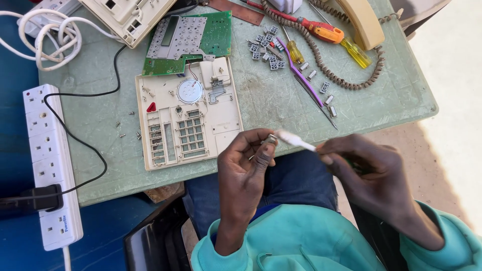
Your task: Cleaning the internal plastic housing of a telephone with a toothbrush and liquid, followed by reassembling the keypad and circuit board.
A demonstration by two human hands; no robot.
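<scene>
Fingertips of the left hand point(247, 159) are pinched around a small grey key point(271, 140), steadied for the white brush point(295, 140) gripped in the closed right hand point(369, 173)

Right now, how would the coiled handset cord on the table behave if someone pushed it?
The coiled cord would probably flex and stretch, not slide stiffly: it already lies in a loose curve. It likely drags the beige handset at its end, and could nudge the small grey keys beside it.

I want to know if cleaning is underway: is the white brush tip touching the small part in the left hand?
Touching. The head view shows the white brush tip meeting the small grey part pinched in the left hand; no gap shows.
</scene>
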